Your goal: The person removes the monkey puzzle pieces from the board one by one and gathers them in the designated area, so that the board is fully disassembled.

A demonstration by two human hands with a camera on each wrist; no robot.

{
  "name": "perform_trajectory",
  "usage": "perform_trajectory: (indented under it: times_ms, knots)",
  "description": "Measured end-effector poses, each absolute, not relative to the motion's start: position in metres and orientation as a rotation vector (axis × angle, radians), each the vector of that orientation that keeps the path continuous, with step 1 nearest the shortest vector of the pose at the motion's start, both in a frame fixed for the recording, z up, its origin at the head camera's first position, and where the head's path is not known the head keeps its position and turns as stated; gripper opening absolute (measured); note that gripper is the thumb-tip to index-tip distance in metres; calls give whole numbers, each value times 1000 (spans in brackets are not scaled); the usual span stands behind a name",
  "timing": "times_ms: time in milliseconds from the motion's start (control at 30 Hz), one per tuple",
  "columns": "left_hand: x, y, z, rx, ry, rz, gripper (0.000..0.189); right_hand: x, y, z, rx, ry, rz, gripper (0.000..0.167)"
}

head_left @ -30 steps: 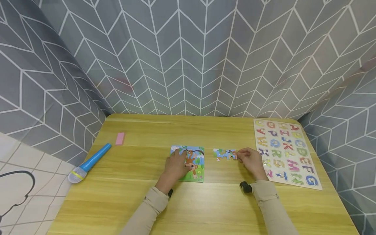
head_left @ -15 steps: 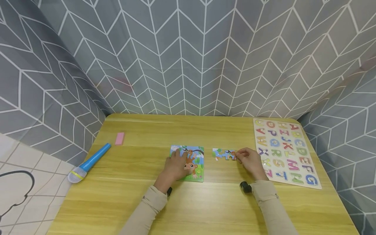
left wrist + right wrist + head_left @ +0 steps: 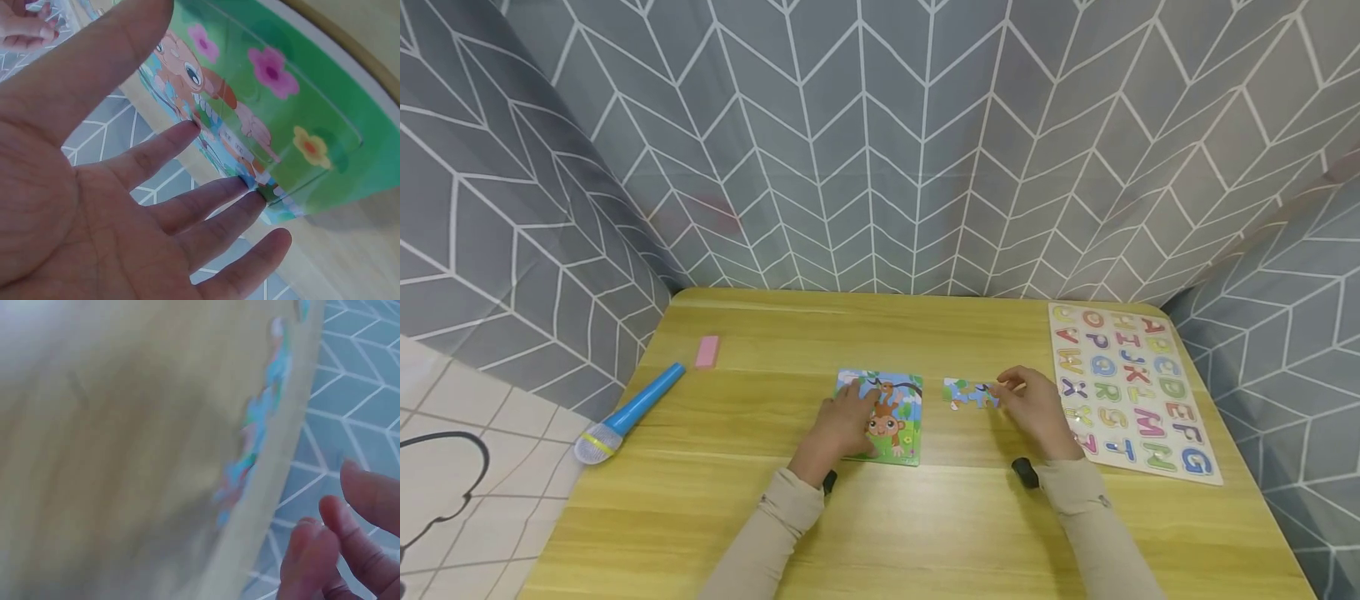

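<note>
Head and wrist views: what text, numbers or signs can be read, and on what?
"A B C D E F G": letter board, right column.
"H I J K L M N": next column.
"O P Q R S T": next column.
"U V W X Y": left column; its last letter is unclear.
Puzzle: small marks, too blurred to read.

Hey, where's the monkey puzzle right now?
In the head view, the monkey puzzle lies mid-table, partly covered by the left hand, with a few puzzle pieces just to its right.
</note>
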State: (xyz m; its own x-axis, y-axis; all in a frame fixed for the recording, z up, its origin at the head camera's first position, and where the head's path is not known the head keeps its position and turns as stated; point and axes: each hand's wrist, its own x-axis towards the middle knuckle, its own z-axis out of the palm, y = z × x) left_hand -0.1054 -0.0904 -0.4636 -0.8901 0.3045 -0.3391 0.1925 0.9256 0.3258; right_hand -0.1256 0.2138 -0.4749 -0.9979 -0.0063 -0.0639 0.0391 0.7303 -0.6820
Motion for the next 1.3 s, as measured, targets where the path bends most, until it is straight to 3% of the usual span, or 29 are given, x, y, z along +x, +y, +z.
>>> perform_trajectory:
  times_ms: [233, 633, 800, 1300]
  knots:
    - [-106, -93, -462, 371, 2680, 382, 102, -138, 173, -465, -65, 2794, -1176, 30]
    - [-104, -92, -464, 364, 2676, 390, 107, -144, 109, -481, -342, 2736, -961, 33]
    - [-105, -92, -465, 372, 2683, 378, 107, -147, 97, -482, -347, 2777, -926, 39]
    - [-105, -92, -467, 362, 2682, 397, 106, -149, 89, -484, -348, 2755, -916, 34]
